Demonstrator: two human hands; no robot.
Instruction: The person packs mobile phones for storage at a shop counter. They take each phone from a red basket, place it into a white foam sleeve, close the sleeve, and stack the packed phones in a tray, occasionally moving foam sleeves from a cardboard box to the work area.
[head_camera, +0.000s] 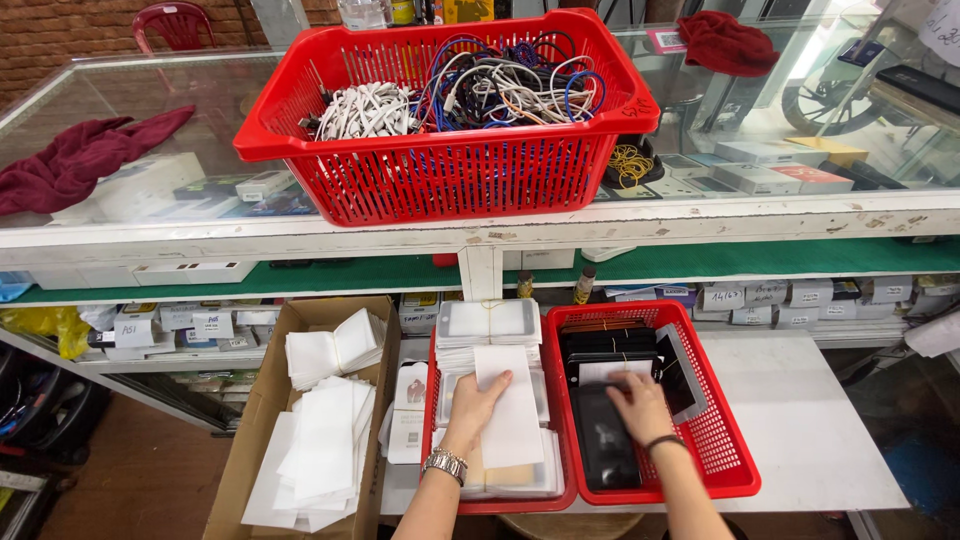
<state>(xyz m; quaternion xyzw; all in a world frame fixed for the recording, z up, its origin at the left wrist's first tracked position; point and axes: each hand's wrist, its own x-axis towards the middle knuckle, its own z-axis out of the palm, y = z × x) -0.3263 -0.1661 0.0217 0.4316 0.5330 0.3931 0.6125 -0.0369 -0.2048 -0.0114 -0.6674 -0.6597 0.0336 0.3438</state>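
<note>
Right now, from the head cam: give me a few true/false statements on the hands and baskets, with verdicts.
1. The left hand rests on a white sleeve in the left low red basket. True.
2. The right hand is in the cardboard box. False: it is in the right low red basket, on black items.
3. The big red basket on the glass counter holds tangled cables. True.
4. That big basket sits on the floor. False: it is on the counter.
5. A wristwatch is on the left wrist. True.
</note>
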